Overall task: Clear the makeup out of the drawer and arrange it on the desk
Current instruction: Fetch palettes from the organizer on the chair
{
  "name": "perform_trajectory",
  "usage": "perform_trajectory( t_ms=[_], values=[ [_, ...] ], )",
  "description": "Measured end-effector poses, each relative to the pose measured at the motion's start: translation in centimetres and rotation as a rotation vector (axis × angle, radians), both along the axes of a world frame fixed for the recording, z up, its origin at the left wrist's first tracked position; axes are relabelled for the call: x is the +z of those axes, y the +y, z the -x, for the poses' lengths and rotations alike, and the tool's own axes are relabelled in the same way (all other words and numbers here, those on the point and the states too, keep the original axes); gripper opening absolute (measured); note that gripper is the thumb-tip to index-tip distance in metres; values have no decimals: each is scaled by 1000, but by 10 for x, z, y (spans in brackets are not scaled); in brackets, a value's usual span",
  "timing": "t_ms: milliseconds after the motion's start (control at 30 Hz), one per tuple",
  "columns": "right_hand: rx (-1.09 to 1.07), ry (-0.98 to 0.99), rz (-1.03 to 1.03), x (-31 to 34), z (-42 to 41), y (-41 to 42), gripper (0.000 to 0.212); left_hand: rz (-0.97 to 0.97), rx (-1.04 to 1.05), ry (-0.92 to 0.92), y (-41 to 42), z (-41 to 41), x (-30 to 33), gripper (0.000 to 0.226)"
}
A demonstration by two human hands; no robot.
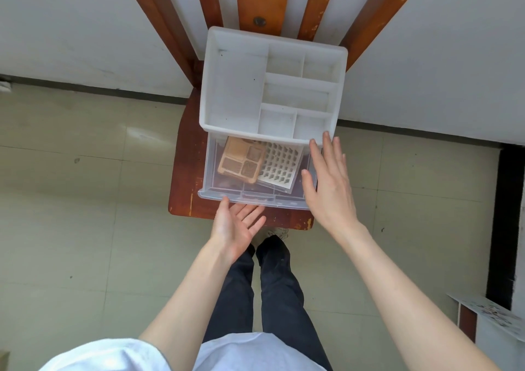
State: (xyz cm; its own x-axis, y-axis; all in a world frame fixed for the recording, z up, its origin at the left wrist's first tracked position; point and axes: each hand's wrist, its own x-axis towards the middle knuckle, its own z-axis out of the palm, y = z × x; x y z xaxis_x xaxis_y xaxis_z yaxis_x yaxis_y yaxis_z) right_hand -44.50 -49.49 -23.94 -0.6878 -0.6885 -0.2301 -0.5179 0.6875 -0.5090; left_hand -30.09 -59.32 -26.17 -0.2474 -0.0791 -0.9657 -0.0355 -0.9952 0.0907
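Note:
A white plastic organiser (235, 86) with several bare top compartments stands on a wooden chair seat (184, 155). Its clear drawer (211, 172) is pulled out toward me. Inside lie a tan eyeshadow palette (241, 160) and a clear tray of false lashes (281, 166). My left hand (235, 228) is palm-up with straight fingers just under the drawer's front lip. My right hand (329, 183) hovers flat, fingers spread, over the drawer's right side, fingertips near the organiser's front edge. Neither hand holds anything.
The wooden chair back (261, 1) rises against a white wall behind the organiser. Pale floor tiles (85, 200) surround the chair. A white table corner with printed cards (488, 314) sits at the lower right, beside a dark vertical strip (508, 214).

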Motion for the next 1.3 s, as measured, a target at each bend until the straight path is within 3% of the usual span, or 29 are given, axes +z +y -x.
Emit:
perform_trajectory(
  t_ms=[100,233,333,433,500,800,1033,1300],
  values=[
    [-134,-23,133,3,-19,5,38,269,-533,-184,-2,-3,13,42],
    [-319,-396,25,4,-32,-6,37,1054,-873,-346,-14,5,23,20],
    [-541,-715,-39,-1,-27,-25,41,1302,-1036,-338,-26,24,10,45],
    [-692,-804,-55,-13,-24,-37,47,1266,-1243,-427,-27,41,-8,66],
    [-762,-843,-18,-17,-23,-42,45,1230,-1268,-495,-28,50,-15,71],
    [-960,-886,8,-24,-21,-56,39,970,-1165,-539,-45,60,-19,75],
    [-975,-856,-19,-29,-24,-54,41,958,-998,-349,-42,52,-4,80],
    [-980,-893,19,-2,-31,-36,45,937,-901,-335,-40,30,35,67]
  ],
)
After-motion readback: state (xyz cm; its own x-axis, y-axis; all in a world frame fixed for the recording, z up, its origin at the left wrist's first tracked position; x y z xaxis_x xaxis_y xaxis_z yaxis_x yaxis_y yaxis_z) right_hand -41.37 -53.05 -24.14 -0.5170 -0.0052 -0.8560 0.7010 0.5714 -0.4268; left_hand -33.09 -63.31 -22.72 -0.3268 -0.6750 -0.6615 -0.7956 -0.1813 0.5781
